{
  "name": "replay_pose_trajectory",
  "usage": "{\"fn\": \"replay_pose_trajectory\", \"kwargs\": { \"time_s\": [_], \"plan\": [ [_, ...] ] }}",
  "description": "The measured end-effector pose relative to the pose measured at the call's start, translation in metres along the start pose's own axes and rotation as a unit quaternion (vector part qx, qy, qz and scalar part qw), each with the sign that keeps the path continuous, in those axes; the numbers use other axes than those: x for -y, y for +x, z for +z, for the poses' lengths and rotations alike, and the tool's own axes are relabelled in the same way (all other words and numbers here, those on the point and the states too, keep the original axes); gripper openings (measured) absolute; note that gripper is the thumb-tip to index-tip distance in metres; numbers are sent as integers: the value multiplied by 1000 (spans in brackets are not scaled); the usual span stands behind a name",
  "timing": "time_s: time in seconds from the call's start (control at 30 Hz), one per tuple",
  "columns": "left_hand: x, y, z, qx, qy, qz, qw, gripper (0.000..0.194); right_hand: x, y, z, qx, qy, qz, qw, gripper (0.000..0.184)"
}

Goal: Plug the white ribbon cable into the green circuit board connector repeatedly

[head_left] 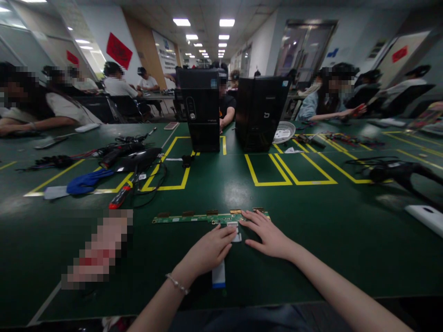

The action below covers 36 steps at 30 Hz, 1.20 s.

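Note:
A long, narrow green circuit board lies flat on the table in front of me, with copper-coloured tabs along its far edge. A white flat ribbon cable with a blue end runs under my left hand towards the board's near edge. My left hand has its fingers closed together over this cable beside the connector; the exact grip is partly hidden. Fingers spread, my right hand rests on the board's right part, its fingertips touching the board and its thumb apart on the table side.
Two black computer towers stand at the back of the green table. To the left lie a red-and-black screwdriver, a blue glove and cables. Black cables and a white device lie right. People sit around.

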<state>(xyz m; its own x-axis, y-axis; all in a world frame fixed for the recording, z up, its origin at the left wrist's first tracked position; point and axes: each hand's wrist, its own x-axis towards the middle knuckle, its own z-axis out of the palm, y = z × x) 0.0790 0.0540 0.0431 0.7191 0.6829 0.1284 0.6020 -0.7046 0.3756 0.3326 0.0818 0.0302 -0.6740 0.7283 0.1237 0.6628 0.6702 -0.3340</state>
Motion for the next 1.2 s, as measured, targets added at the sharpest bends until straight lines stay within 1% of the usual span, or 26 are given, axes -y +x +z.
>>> {"fn": "replay_pose_trajectory", "kwargs": {
  "time_s": [0.13,0.33,0.43,0.57,0.6,0.7,0.8,0.87,0.97,1.03,1.2],
  "plan": [
    [0,1,1,-3,3,6,1000,43,1,0,-1,-1,-2,5,1000,56],
    [-4,2,-2,-29,-15,4,999,41,1,0,1,-4,-9,4,1000,56],
    [-7,-5,-9,-64,-24,-15,998,43,0,-1,2,-8,-10,1,1000,56],
    [-5,-27,-14,-125,13,-71,990,38,-1,-1,2,-3,-9,1,1000,56],
    [-3,-35,-12,-140,28,-87,986,37,-1,-1,2,-1,-8,2,1000,55],
    [7,-59,-4,-158,71,-124,977,34,0,-1,1,-1,-3,11,1000,53],
    [17,-79,7,-175,110,-151,967,35,2,0,-2,-4,-9,16,1000,49],
    [22,-88,13,-182,128,-157,962,35,5,1,-3,-7,-10,3,1000,46],
    [25,-93,19,-186,142,-161,959,34,10,5,-5,-3,-5,-30,1000,46],
    [26,-93,20,-187,141,-163,958,34,14,7,-6,11,-6,-44,999,49],
    [23,-88,17,-185,123,-172,960,35,17,9,-6,35,-8,-32,999,52]
  ]
}}
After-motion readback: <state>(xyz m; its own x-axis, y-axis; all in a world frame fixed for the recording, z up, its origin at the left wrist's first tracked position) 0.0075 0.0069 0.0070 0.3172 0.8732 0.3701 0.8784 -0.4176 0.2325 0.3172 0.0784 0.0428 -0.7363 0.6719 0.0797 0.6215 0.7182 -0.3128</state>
